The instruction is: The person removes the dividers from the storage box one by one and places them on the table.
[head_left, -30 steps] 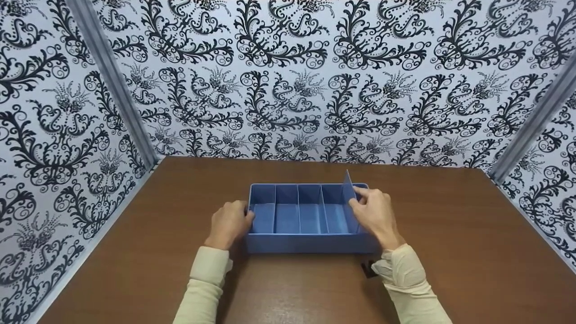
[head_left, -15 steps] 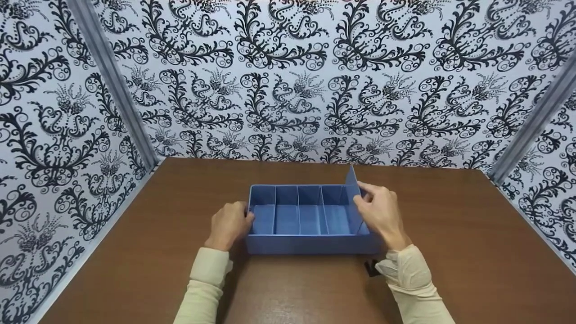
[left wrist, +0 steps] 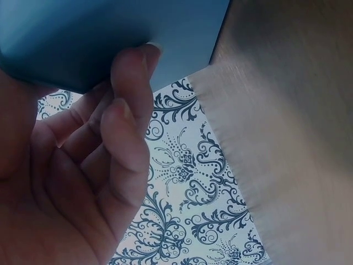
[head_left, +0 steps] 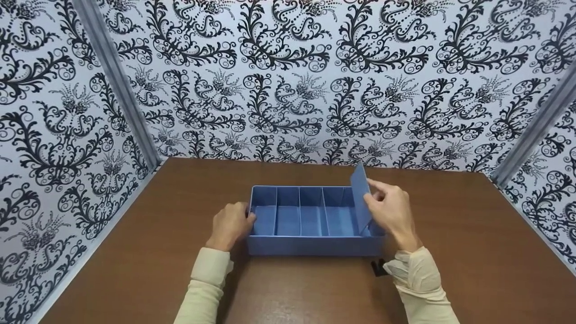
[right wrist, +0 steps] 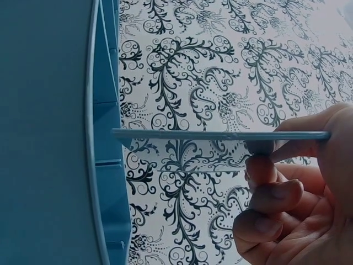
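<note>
A long blue plastic bin (head_left: 315,246) stands on the table, with upright dividers splitting its inside into compartments. My left hand (head_left: 230,225) grips the bin's left end wall; in the left wrist view its fingers curl against the blue wall (left wrist: 185,33). Between thumb and fingers, my right hand (head_left: 393,213) pinches a thin blue divider panel (head_left: 361,198) at the bin's right end. The panel leans, its top well above the rim and its lower end at the bin. The right wrist view shows the panel (right wrist: 209,135) edge-on. The right hand partly hides the bin's right end.
The brown wooden table (head_left: 288,288) extends around the bin. Patterned black-and-white walls (head_left: 288,90) rise behind and at the sides, with grey strips at the corners. A small black piece (head_left: 379,267) sits by the right sleeve.
My right hand has moved to the right with the divider panel, whose top now stands slightly higher. The left hand keeps its grip on the bin's left end.
</note>
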Demonstrator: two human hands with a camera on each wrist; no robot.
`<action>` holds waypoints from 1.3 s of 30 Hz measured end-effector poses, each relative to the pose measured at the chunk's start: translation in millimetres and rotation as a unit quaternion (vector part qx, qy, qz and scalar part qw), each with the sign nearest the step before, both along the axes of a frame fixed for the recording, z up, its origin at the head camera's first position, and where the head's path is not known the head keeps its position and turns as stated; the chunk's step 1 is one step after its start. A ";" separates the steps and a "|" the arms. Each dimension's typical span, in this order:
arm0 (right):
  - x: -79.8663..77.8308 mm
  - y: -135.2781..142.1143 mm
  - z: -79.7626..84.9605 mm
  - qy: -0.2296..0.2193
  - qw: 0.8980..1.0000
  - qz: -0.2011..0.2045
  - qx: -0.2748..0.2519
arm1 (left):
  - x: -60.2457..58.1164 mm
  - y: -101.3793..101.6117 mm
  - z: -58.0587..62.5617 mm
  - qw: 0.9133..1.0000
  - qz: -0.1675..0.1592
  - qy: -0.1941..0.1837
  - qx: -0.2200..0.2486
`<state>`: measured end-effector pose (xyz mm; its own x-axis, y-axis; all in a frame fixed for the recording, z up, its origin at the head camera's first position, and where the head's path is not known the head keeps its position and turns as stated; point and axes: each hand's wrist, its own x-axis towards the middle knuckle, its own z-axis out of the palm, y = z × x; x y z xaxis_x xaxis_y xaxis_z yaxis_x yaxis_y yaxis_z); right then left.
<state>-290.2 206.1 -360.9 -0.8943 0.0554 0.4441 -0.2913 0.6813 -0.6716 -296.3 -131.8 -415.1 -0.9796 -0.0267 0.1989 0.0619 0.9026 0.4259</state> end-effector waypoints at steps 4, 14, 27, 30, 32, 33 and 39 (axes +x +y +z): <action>0.5 5.0 1.3 0.003 1.000 -0.003 0.002 | 0.1 0.7 -1.6 1.000 -0.002 -0.005 0.007; 0.8 28.4 7.1 -0.009 1.000 -0.012 0.008 | -0.8 0.1 -1.5 1.000 -0.008 -0.008 0.014; -3.9 57.3 2.7 0.000 0.999 -0.032 0.022 | -1.3 -0.7 -1.5 1.000 0.002 -0.011 0.014; -6.1 63.2 -1.4 0.003 0.999 -0.043 0.032 | -1.6 -0.6 -2.3 1.000 0.000 -0.003 0.009; -7.6 67.4 -4.3 0.003 0.998 -0.049 0.039 | -1.8 -0.3 -2.7 1.000 -0.003 0.003 0.008; -8.2 69.4 -5.6 0.001 0.998 -0.052 0.042 | -2.0 0.1 -2.8 1.000 -0.004 0.006 0.007; -13.6 78.4 -10.3 -0.015 0.998 -0.050 0.036 | -1.4 -0.2 -1.6 1.000 -0.001 0.003 0.013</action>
<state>-303.8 284.5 -371.2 -0.8987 0.1135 0.4235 -0.2006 0.7525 -0.6273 -297.7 -132.0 -416.7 -0.9784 -0.0297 0.2045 0.0667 0.8911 0.4488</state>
